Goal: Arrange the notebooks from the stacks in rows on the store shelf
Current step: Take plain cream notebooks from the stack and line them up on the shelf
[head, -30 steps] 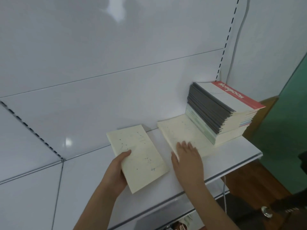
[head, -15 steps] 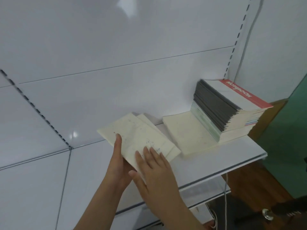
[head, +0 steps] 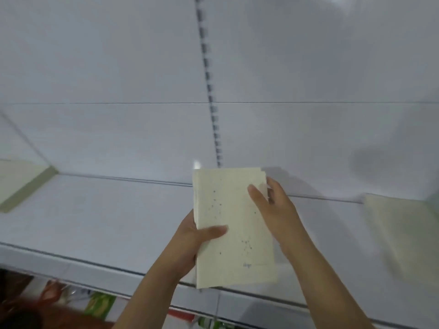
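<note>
Both hands hold a small stack of cream notebooks (head: pixel 234 222) with faint dotted cover prints, above the white shelf (head: pixel 107 224). My left hand (head: pixel 197 236) grips the stack's left edge, thumb lying across the top cover. My right hand (head: pixel 273 207) holds the right edge near the far corner, thumb on the cover. Another cream notebook (head: pixel 401 231) lies flat on the shelf at the right, blurred. A further cream notebook (head: pixel 21 184) lies at the far left edge of the shelf.
The white back panel (head: pixel 118 67) carries a slotted upright (head: pixel 211 98) behind the held stack. Bare shelf surface stretches between the left notebook and my hands. Colourful goods (head: pixel 99 305) show on a lower level under the shelf's front edge.
The view has swung left, so the tall notebook stack has left the frame. My hands have squared the cream notebooks into one stack and carried it left along the shelf.
</note>
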`<state>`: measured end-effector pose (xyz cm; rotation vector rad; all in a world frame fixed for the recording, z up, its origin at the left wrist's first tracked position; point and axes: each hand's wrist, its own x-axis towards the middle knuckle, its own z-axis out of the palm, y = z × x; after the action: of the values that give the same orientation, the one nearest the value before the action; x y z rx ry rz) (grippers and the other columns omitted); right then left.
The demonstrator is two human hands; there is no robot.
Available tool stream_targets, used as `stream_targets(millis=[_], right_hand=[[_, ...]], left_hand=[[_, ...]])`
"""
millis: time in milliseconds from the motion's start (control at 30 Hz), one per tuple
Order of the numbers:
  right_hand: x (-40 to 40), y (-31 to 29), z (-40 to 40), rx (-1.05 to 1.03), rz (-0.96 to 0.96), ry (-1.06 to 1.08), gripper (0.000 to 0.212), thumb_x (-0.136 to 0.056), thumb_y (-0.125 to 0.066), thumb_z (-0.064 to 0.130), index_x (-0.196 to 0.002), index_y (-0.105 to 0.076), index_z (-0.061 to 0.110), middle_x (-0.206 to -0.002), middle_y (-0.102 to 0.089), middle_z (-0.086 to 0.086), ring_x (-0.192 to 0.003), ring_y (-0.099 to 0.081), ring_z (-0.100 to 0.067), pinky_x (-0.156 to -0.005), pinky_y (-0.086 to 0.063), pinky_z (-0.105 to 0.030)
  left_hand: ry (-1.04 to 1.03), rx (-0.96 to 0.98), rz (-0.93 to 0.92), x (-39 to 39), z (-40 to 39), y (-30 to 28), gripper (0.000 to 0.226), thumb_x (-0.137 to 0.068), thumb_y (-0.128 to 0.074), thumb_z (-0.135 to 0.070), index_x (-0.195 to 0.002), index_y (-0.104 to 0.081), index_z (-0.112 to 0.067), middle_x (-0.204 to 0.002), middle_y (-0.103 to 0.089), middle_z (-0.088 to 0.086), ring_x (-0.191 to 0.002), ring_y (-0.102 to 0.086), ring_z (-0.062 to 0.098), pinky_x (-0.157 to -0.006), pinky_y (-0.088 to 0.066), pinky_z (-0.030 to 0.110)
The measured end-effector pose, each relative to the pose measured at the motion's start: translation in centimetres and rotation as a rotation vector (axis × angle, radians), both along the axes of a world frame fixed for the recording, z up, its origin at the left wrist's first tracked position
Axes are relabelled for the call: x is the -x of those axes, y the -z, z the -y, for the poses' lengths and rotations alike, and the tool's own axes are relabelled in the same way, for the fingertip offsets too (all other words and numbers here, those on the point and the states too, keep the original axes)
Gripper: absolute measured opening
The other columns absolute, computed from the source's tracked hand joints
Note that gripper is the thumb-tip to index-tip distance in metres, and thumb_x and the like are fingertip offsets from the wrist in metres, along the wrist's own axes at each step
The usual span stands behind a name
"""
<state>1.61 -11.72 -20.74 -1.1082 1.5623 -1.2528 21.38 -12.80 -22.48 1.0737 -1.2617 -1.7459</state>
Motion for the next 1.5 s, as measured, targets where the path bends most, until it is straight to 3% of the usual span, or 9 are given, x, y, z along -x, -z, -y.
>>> stream_targets(millis=[133,300,433,567,767,933,1133,1333,1500], right_hand=[[-7.5,-0.3,3.0,0.018,0.180,-0.038,0.018,-0.095,-0.063,0.035,-0.108,-0.068,0.025,-0.102,-0.074,0.005,-0.090,-0.071,-0.012,-0.083,-0.059,-0.039],[-19.7,-0.7,6.5,0.053,0.314,-0.063,0.017,-0.096,-0.062,0.029,-0.109,-0.069,0.021,-0.101,-0.075,0.005,-0.095,-0.072,-0.018,-0.089,-0.057,-0.045],[-29.9,-1.3,8.8,0.023,0.409,-0.142,0.016,-0.098,-0.061,0.027,-0.107,-0.069,0.018,-0.096,-0.076,0.003,-0.090,-0.073,-0.020,-0.075,-0.058,-0.037],[-38.7,-1.6,10.1,-0.026,0.457,-0.220,0.013,-0.099,-0.059,0.026,-0.106,-0.068,0.018,-0.092,-0.076,0.003,-0.079,-0.073,-0.014,-0.061,-0.055,-0.029],[-48.9,-1.0,13.3,-0.104,0.459,-0.311,0.008,-0.099,-0.058,0.031,-0.097,-0.063,0.024,-0.099,-0.072,-0.001,-0.089,-0.069,-0.020,-0.067,-0.053,-0.033],[-57.6,0.8,18.2,-0.116,0.446,-0.448,0.014,-0.103,-0.051,0.024,-0.111,-0.063,0.025,-0.103,-0.073,0.001,-0.094,-0.070,-0.017,-0.066,-0.052,-0.032],[-69.0,1.8,26.7,-0.161,0.385,-0.538,0.015,-0.100,-0.052,0.017,-0.107,-0.064,0.022,-0.104,-0.071,0.000,-0.099,-0.066,-0.021,-0.096,-0.052,-0.047],[-79.0,0.8,33.2,-0.181,0.398,-0.610,0.020,-0.098,-0.053,0.007,-0.104,-0.067,0.021,-0.102,-0.074,-0.003,-0.096,-0.070,-0.021,-0.080,-0.058,-0.038],[-85.9,1.0,37.4,-0.167,0.340,-0.625,0.023,-0.098,-0.054,0.008,-0.111,-0.067,0.022,-0.104,-0.075,-0.001,-0.098,-0.070,-0.022,-0.084,-0.058,-0.042]], left_hand=[[-0.125,0.033,0.053,-7.3,0.1,-0.2,0.048,-0.078,-0.079,-0.017,-0.123,-0.061,-0.019,-0.116,-0.072,0.009,-0.104,-0.070,0.031,-0.085,-0.058,0.051],[-0.320,0.025,0.148,-18.3,-0.5,-0.1,0.033,-0.091,-0.066,-0.034,-0.122,-0.061,-0.025,-0.112,-0.074,-0.004,-0.100,-0.072,0.020,-0.089,-0.059,0.044],[-0.522,0.026,0.170,-27.9,-1.4,0.3,0.026,-0.094,-0.064,-0.033,-0.118,-0.062,-0.024,-0.108,-0.073,-0.003,-0.098,-0.072,0.019,-0.080,-0.061,0.046],[-0.766,0.025,0.109,-35.5,-2.0,0.7,0.016,-0.097,-0.061,-0.022,-0.113,-0.065,-0.019,-0.106,-0.073,0.003,-0.094,-0.072,0.020,-0.074,-0.061,0.037],[-0.978,0.010,-0.014,-44.2,-1.1,1.9,0.022,-0.099,-0.055,-0.012,-0.115,-0.068,-0.019,-0.107,-0.073,0.004,-0.100,-0.071,0.021,-0.076,-0.062,0.038],[-1.103,0.042,0.024,-52.1,2.5,3.0,0.024,-0.096,-0.058,-0.011,-0.114,-0.070,-0.022,-0.104,-0.075,0.003,-0.099,-0.073,0.021,-0.079,-0.062,0.044],[-1.159,0.054,0.127,-64.4,9.8,2.0,0.027,-0.096,-0.060,-0.010,-0.113,-0.071,-0.028,-0.108,-0.074,0.006,-0.098,-0.071,0.024,-0.077,-0.062,0.042],[-1.295,0.071,0.165,-75.0,15.9,0.7,0.031,-0.095,-0.062,-0.009,-0.122,-0.069,-0.023,-0.109,-0.074,-0.002,-0.097,-0.072,0.014,-0.076,-0.062,0.037],[-1.269,0.067,0.187,-81.9,19.8,1.3,0.029,-0.095,-0.062,-0.010,-0.120,-0.071,-0.021,-0.110,-0.073,-0.001,-0.099,-0.071,0.017,-0.073,-0.062,0.034]])
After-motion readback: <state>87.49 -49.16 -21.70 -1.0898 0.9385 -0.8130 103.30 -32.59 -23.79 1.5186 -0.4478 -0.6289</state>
